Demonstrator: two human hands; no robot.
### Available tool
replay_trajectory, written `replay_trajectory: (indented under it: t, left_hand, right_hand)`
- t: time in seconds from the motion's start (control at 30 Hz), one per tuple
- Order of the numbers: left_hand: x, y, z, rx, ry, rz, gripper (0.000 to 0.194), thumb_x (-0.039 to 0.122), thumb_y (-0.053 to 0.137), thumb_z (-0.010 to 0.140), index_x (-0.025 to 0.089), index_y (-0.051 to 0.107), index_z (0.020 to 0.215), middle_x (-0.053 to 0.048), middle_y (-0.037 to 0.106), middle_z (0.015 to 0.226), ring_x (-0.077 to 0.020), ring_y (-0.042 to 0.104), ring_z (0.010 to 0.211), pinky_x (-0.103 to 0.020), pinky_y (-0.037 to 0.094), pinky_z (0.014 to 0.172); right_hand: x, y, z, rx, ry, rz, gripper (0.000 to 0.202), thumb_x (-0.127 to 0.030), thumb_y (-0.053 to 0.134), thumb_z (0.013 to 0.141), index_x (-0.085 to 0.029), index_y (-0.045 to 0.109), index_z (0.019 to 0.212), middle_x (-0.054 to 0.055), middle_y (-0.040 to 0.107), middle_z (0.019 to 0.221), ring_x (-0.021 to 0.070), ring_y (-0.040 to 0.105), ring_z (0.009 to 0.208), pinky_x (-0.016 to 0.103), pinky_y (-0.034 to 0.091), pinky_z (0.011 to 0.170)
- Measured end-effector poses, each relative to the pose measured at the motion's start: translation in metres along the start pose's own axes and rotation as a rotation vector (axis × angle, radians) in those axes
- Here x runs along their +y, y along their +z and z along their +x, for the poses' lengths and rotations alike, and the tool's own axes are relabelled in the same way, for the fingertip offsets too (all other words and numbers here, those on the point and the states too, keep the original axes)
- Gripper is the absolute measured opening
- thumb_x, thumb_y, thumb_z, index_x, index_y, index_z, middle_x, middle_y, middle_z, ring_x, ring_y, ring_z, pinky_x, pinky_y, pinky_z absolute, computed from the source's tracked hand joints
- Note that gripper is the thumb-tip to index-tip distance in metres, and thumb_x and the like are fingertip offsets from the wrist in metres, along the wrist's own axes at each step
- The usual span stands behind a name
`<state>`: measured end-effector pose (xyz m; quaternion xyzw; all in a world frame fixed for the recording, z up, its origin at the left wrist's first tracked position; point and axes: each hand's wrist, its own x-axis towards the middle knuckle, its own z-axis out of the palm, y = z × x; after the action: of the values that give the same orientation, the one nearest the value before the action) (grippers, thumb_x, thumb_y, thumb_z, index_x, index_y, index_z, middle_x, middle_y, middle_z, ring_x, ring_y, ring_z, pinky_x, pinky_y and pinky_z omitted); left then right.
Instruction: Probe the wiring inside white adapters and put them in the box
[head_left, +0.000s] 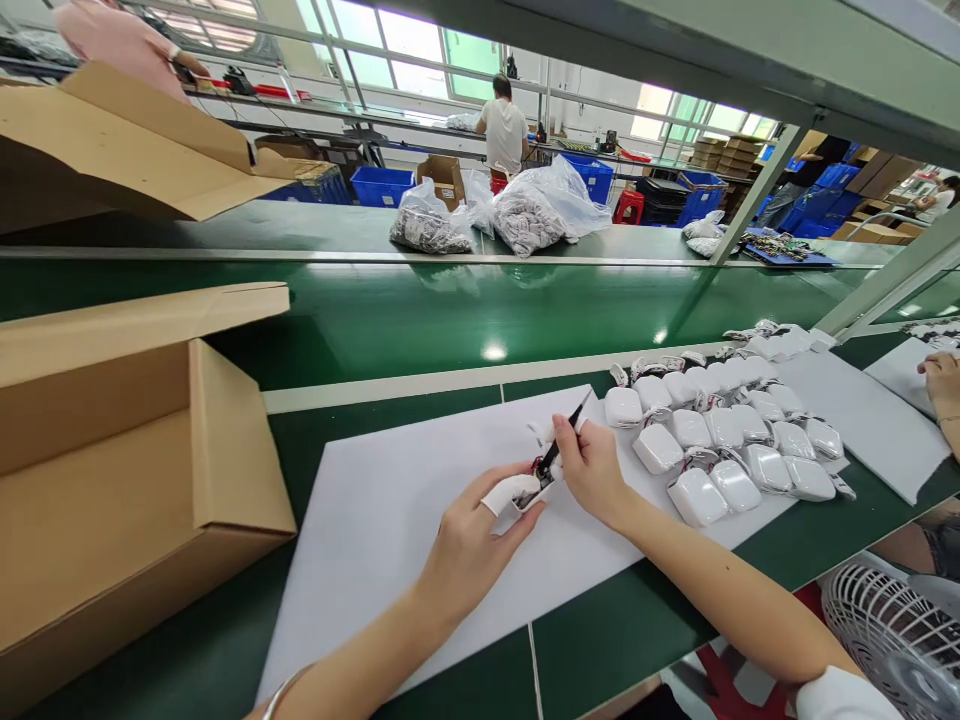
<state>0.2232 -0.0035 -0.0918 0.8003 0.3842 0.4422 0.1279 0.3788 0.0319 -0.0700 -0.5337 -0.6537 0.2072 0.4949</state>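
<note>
Your left hand (471,530) grips the small, open white plastic casing (529,498) from the near left, thumb below and fingers along the far side, a white finger cover (510,492) lying across it. To work steadily, keep that pinch firm but light, so the shell doesn't turn while the red and dark wires inside stay free of your fingertips. Your right hand (596,468) pinches a slim, dark, pointed tool (559,448) between thumb and fingers; its lower end is at the casing and its thin tip slants up and away. Small, controlled strokes would probably spare the wiring; exactly what the lower end touches is too small to tell.

As for pose, both forearms come in from the near edge and meet over the white flat sheet (375,500), the left wrist fairly straight, the right one bent inward. The casing sits between your hands, held above the sheet.

To the right lie rows of glossy white, rounded-square casings (725,428), well clear of the tool. Beyond them runs the shiny green conveyor belt (420,320), and past it stand clear plastic bags (521,220) of small parts.
</note>
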Motion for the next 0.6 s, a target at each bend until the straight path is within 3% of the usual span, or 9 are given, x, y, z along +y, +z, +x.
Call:
replay_trajectory:
  t: [0.1,0.17,0.33,0.5,0.6]
  left_hand:
    - [0.002,0.001,0.001,0.012,0.017,-0.019,0.025,0.02,0.058,0.082,0.02,0.055,0.107,-0.005,0.064,0.104,-0.0174,0.063,0.093,-0.029,0.056,0.079]
    - [0.003,0.002,0.001,0.025,0.032,-0.024,0.028,0.019,0.059,0.081,0.02,0.055,0.109,-0.005,0.064,0.104,-0.0179,0.063,0.093,-0.03,0.056,0.081]
    - [0.0,0.005,-0.001,0.041,0.04,-0.034,0.032,0.017,0.061,0.079,0.021,0.055,0.111,-0.005,0.065,0.103,-0.0172,0.064,0.091,-0.028,0.057,0.078]
    - [-0.006,0.01,-0.007,0.09,-0.088,0.028,0.046,0.027,0.065,0.077,0.021,0.049,0.12,-0.004,0.067,0.098,-0.0171,0.067,0.08,-0.028,0.059,0.068]
    - [-0.007,0.012,-0.009,0.074,-0.082,0.013,0.05,0.027,0.065,0.077,0.022,0.046,0.123,-0.004,0.066,0.1,-0.0181,0.067,0.082,-0.03,0.06,0.07]
  right_hand:
    - [0.0,-0.011,0.002,0.033,-0.182,-0.067,0.043,-0.04,0.035,0.092,-0.02,0.028,0.053,-0.005,0.031,0.045,0.0076,0.029,0.041,0.024,0.024,0.044]
    - [0.002,-0.019,0.002,0.089,-0.206,-0.092,0.043,-0.038,0.036,0.092,-0.02,0.028,0.054,-0.005,0.032,0.044,0.0076,0.03,0.041,0.024,0.024,0.044]
    - [0.008,-0.026,-0.004,0.104,-0.027,-0.022,0.046,-0.046,0.034,0.092,-0.021,0.029,0.054,-0.004,0.034,0.045,0.0087,0.033,0.042,0.024,0.025,0.043]
    - [-0.002,-0.032,-0.009,-0.051,0.133,-0.032,0.04,-0.045,0.032,0.093,-0.019,0.04,0.063,0.0,0.05,0.06,0.0129,0.045,0.056,0.026,0.034,0.052]
    - [-0.012,-0.037,-0.01,-0.186,0.264,-0.051,0.034,-0.044,0.041,0.089,-0.019,0.043,0.067,-0.001,0.05,0.063,0.0134,0.045,0.059,0.026,0.035,0.054]
